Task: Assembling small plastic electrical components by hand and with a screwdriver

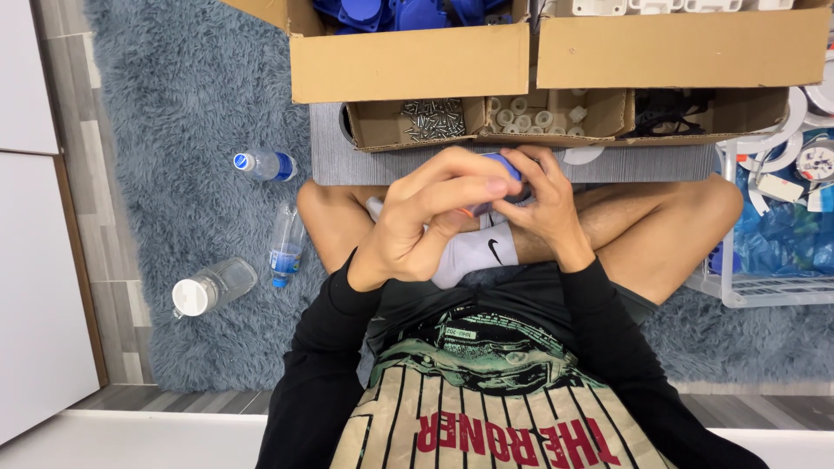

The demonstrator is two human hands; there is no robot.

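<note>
- The left hand [426, 221] is curled, its fingers folded over toward the right, thumb and forefinger pressed onto a small blue part [502, 163]; an orange bit shows just under the fingers, too hidden to identify.
- The right hand [539, 204] is wrapped around the same blue part from the other side, fingers bent over its top, so both hands clasp it between them.
- The blue part sits above the crossed legs, over a white sock [473, 252], with most of its body covered; its long axis cannot be told. Both hands touch it, neither is nearer.
- Just beyond the hands, a low cardboard tray [365, 130] holds three compartments: silver screws [432, 119] on the left, small white plastic rings [534, 113] in the middle, dark black pieces [669, 113] on the right.
- Behind it, one large carton [408, 65] holds blue plastic parts, and a second carton [682, 48] holds white ones.
- On the grey rug [174, 104] to the person's left lie three clear plastic bottles [265, 163], well apart from the hands.
- To the right stands a wire basket [773, 291] lined with blue plastic.
</note>
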